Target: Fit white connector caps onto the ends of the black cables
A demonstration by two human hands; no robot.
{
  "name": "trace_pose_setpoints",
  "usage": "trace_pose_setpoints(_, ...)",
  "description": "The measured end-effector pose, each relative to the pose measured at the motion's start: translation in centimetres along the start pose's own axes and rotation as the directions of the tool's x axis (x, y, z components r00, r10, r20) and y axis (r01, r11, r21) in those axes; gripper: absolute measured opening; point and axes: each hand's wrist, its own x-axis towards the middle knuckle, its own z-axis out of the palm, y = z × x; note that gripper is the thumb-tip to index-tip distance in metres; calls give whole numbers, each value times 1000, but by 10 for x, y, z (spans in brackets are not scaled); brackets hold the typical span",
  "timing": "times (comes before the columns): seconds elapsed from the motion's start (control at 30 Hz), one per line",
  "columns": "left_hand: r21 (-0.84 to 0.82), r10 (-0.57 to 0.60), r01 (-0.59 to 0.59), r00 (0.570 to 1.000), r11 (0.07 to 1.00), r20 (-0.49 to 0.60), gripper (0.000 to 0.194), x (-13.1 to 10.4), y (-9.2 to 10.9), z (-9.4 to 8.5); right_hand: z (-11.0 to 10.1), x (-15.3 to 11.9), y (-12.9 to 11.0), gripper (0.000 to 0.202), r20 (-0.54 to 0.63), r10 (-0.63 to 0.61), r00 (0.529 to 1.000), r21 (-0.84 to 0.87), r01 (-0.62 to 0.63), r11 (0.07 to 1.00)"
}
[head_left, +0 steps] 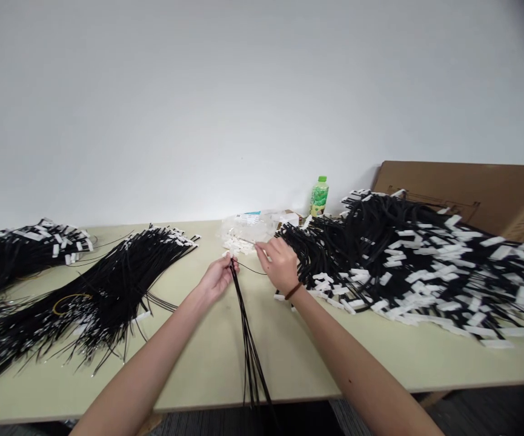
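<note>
My left hand (pixel 218 275) is closed round the upper end of a small bunch of black cables (pixel 245 324), with a white connector showing at the fingertips. The loose ends of the bunch hang down past the table's front edge. To its right, my right hand (pixel 280 260) has thumb and forefinger pinched together on something thin that I cannot make out. One thin black wire runs from the bunch toward the right hand. Just beyond both hands lies a clear plastic bag (pixel 250 227) with small white connectors (pixel 240 244) at its mouth.
Black cables with white tags (pixel 407 260) are heaped on the right, before a cardboard box (pixel 461 194). More cable bundles (pixel 120 278) lie on the left, one by a yellow band (pixel 68 301). A green-capped bottle (pixel 318 198) stands at the back of the table (pixel 202 357).
</note>
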Motion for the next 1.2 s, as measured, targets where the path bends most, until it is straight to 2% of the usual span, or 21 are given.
trace_pose_setpoints(0.1,-17,15,-15,1000,1000,4,17,0,1,1,3,-4,-5,25,99,-134,986,-48,139,989)
trace_pose_setpoints(0.2,-32,25,-25,1000,999,3,17,0,1,1,4,-5,-5,24,108,-185,977,-77,193,978)
trace_pose_setpoints(0.43,-42,49,-49,999,998,-3,18,-2,1,3,2,-3,-5,22,66,-236,969,-117,243,963)
trace_pose_setpoints(0.77,-14,71,-72,997,997,-14,17,-2,0,3,1,-3,-6,22,92,-288,953,-166,300,939)
trace_pose_setpoints(1.2,17,96,-96,995,995,-10,20,-4,2,5,1,-4,-6,23,106,-285,953,-174,300,938)
